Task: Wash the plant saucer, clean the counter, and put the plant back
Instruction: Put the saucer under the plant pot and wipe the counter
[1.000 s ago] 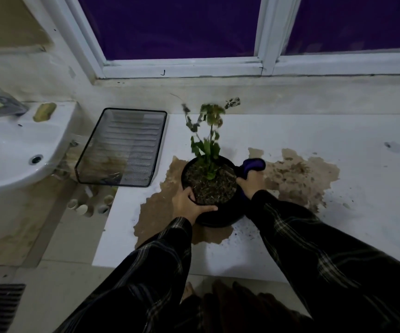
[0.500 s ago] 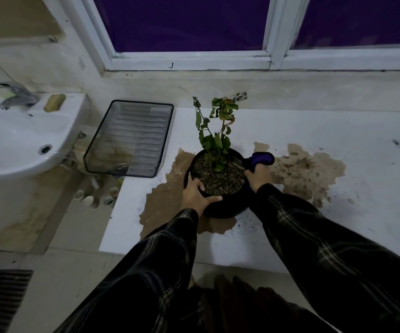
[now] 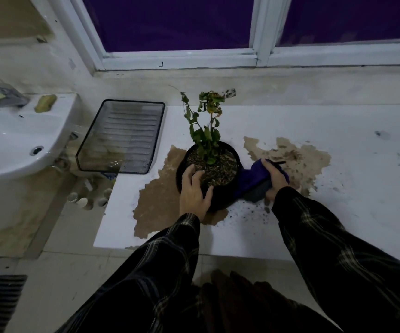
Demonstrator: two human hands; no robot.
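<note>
On the stained counter (image 3: 314, 116), upright plant pot (image 3: 220, 200): left hand (image 3: 194, 191) spread against it, right hand (image 3: 274, 179) gripping purple cloth (image 3: 251, 176).

Dim, bluish indoor light, perhaps from overhead; the window (image 3: 177, 20) panes are dark purple. Shadows are soft, dark sleeves lose detail, and wide-angle distortion bends the frame edges

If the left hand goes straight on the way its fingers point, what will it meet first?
Probably the soil in the black pot: the left hand already lies over its near rim, fingers pointing inward toward the plant.
</note>
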